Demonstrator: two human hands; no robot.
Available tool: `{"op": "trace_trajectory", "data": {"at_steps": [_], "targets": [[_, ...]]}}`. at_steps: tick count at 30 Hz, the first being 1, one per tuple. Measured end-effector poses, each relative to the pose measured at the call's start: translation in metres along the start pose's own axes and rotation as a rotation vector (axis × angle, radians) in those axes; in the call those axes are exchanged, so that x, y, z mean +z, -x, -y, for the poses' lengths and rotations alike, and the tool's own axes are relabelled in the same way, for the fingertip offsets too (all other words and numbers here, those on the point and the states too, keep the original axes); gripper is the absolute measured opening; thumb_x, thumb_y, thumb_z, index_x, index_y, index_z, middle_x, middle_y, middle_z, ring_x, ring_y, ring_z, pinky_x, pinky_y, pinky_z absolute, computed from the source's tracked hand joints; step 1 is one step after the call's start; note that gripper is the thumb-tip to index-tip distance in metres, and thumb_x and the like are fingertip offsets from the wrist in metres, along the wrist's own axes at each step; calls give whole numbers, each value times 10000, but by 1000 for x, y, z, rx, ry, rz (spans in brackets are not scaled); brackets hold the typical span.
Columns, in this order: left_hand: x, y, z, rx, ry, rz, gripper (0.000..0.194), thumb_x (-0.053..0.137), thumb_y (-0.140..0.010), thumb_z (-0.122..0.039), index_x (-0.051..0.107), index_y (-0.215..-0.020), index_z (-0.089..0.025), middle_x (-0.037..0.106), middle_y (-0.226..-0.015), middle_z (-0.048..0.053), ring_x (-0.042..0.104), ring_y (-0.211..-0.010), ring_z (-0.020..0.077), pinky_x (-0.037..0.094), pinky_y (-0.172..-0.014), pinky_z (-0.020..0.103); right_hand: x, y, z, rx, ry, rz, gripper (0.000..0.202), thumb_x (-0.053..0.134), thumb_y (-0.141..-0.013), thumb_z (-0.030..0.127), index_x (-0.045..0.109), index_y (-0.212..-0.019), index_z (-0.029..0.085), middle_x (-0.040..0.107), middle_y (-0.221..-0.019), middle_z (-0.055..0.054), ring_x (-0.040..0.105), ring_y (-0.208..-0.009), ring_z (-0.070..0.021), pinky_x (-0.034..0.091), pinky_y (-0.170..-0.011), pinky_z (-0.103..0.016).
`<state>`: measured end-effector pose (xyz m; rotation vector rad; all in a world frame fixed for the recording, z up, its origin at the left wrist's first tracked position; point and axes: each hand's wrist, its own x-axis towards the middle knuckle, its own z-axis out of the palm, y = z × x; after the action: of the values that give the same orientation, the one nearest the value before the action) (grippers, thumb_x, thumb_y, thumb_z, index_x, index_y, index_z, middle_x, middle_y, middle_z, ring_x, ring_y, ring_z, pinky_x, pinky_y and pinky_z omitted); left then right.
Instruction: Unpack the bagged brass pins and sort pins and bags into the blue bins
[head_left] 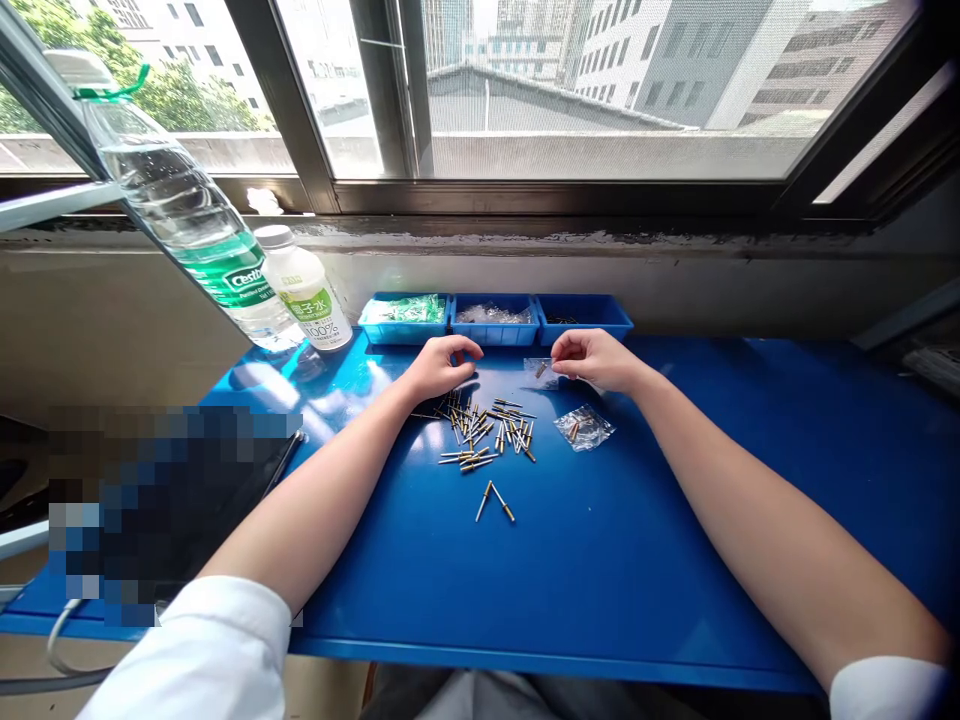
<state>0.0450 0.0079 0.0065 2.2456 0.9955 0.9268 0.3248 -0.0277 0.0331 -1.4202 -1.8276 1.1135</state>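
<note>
My right hand (594, 362) is closed in a pinch on the edge of a small clear plastic bag (538, 372), which has a little brownish piece inside. Just above the table, my left hand (442, 368) has loosely bent fingers, with a gap to the thumb and nothing visible between them. Below it lies a loose pile of small metal pins (472, 425) with brass-coloured ends and silver shafts. Two more pins (501, 502) lie apart, nearer to me. A second clear bag (585, 428) holding small copper-coloured pieces rests to the right of the pile.
Three blue bins stand along the back: one with green-and-clear packets (405, 310), one with clear bags (495, 314), one with dark pieces (562, 320). A large water bottle (187, 220) and a white bottle (304, 290) stand back left. A blurred dark object (195, 500) lies left.
</note>
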Motion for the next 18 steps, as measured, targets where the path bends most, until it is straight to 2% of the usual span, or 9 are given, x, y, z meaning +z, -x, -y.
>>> {"op": "trace_trajectory", "data": {"at_steps": [3,6,9,14,16,18], "targets": [[0,0,-13,27,92,117,217,596,-720,-156,717,-901,-164,702,-973,62,611,-726,133,508,-646,266,8,-1,4,-64,-54,-50,328,760,-639,425,585,-780,186,614,-715,-22,545,-625,-137,472,-596,-304],[1,0,-20,61,147,212,252,608,-727,-171,731,-945,-197,630,-1219,87,633,-772,137,533,-679,292,14,-2,6,-111,-85,-73,340,765,-642,444,588,-766,182,613,-723,-25,536,-612,-132,461,-584,-302],[4,-1,-22,73,195,273,288,625,-728,-183,722,-999,-199,603,-1261,97,632,-734,119,533,-656,280,20,-2,9,-147,-103,-80,342,766,-649,447,591,-768,177,611,-726,-25,526,-596,-125,450,-573,-300],[8,-1,-27,95,188,271,295,627,-757,-219,703,-1038,-174,672,-1107,82,616,-744,122,516,-641,251,27,-2,11,-176,-108,-104,340,754,-669,442,594,-808,176,623,-765,-31,536,-615,-127,455,-581,-294],[8,-1,-28,94,154,233,293,625,-763,-222,700,-1042,-173,672,-1099,83,602,-720,114,514,-636,248,27,-3,8,-189,-113,-118,359,759,-664,435,598,-857,179,646,-836,-42,556,-650,-133,472,-604,-293],[8,-1,-26,95,120,144,308,622,-761,-208,691,-1059,-168,661,-1118,91,589,-701,106,515,-634,249,25,-5,1,-186,-131,-140,395,764,-659,423,594,-923,183,658,-913,-52,568,-671,-131,484,-617,-290]]}}
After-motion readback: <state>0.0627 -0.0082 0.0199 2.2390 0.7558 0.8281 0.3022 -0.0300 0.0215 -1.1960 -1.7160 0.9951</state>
